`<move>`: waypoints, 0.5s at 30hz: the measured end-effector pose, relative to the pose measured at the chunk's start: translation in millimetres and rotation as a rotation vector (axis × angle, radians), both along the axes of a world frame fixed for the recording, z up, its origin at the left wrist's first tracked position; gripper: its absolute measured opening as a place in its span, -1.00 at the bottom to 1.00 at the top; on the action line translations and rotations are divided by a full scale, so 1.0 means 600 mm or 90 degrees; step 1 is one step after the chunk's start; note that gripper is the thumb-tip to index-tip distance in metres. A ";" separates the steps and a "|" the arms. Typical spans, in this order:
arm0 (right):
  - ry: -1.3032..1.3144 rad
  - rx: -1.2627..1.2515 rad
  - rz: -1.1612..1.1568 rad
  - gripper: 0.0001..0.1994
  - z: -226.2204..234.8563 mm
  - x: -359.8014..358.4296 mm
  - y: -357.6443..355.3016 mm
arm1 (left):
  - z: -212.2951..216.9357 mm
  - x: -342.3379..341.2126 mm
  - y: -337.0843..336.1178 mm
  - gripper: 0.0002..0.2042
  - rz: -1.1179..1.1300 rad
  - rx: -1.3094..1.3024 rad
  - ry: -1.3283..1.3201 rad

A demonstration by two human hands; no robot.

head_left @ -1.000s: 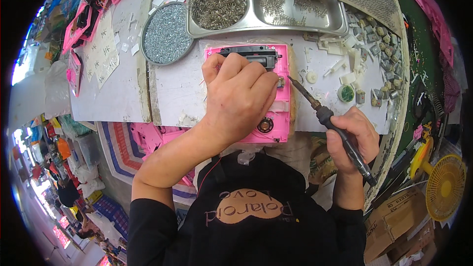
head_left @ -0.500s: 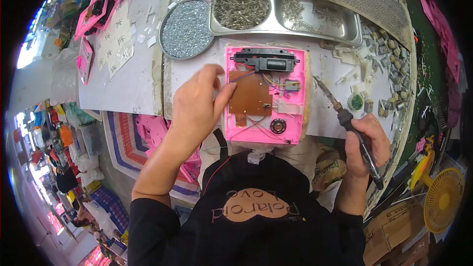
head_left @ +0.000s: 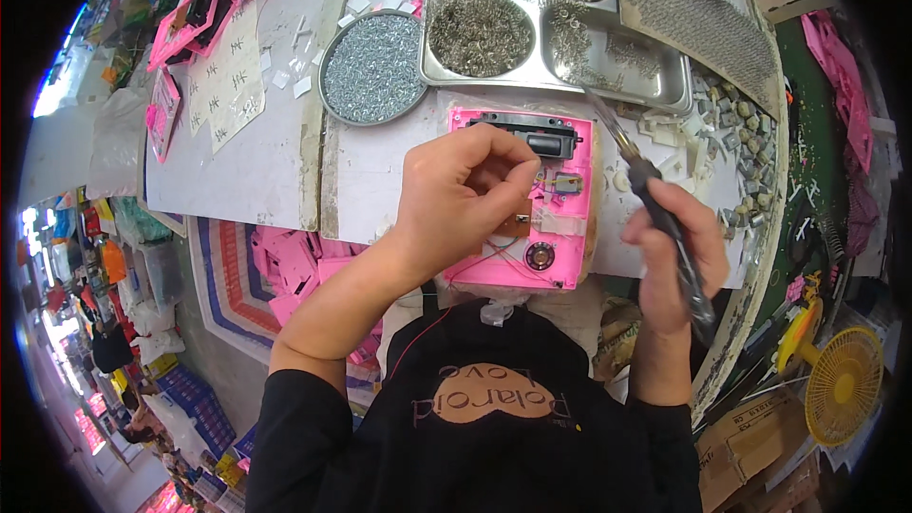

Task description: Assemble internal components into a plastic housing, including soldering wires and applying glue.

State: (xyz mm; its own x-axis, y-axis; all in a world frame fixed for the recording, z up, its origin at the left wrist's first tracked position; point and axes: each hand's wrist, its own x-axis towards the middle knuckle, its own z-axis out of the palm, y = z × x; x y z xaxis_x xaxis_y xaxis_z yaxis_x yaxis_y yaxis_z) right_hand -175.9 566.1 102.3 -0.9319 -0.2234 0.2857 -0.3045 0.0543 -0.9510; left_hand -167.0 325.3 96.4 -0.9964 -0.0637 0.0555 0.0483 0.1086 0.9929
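Observation:
My right hand (head_left: 679,252) is wrapped around the dark handle of a soldering iron (head_left: 644,176), its metal tip pointing up and left toward the steel tray. My left hand (head_left: 456,185) is over a pink plastic case (head_left: 494,271), thumb and forefinger pinched together. Whatever lies in that pinch is too small to make out. Under the left hand, most of a brown circuit board (head_left: 516,224) is hidden. In the case are a black mechanism (head_left: 549,144), a small grey motor (head_left: 567,183), a round speaker (head_left: 540,256) and thin wires.
Behind the case stands a steel compartment tray (head_left: 494,85) of small metal springs. A round dish (head_left: 372,123) of tiny metal pieces is left of it. Small grey blocks (head_left: 746,133) crowd the right edge. A yellow fan (head_left: 844,385) stands lower right; pink parts (head_left: 285,261) lie lower left.
My left hand has moved right, from the case's left edge to over the board, and its fingers have pinched together. The soldering iron has moved up and left in my right hand.

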 end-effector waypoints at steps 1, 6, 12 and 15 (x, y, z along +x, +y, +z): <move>0.007 0.008 0.014 -0.49 0.005 -0.007 -0.022 | 0.001 -0.001 0.003 -0.96 0.004 0.040 -0.042; 0.041 0.085 0.061 -0.36 0.009 -0.042 -0.092 | 0.016 0.002 -0.001 -0.91 -0.024 0.127 -0.148; 0.073 0.137 0.071 -0.35 0.011 -0.055 -0.120 | 0.006 0.000 -0.018 -0.93 -0.023 -0.135 -0.026; 0.089 0.134 0.055 -0.37 0.007 -0.052 -0.129 | -0.002 -0.002 -0.021 -0.92 -0.013 -0.199 0.035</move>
State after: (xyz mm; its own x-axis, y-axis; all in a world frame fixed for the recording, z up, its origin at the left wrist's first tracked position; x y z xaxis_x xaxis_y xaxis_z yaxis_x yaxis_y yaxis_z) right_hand -207.1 488.6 106.8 -0.8618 -0.3684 0.3486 -0.4439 0.2154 -0.8698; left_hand -168.1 313.0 95.0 -0.9923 -0.0146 0.1231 0.1066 0.4072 0.9071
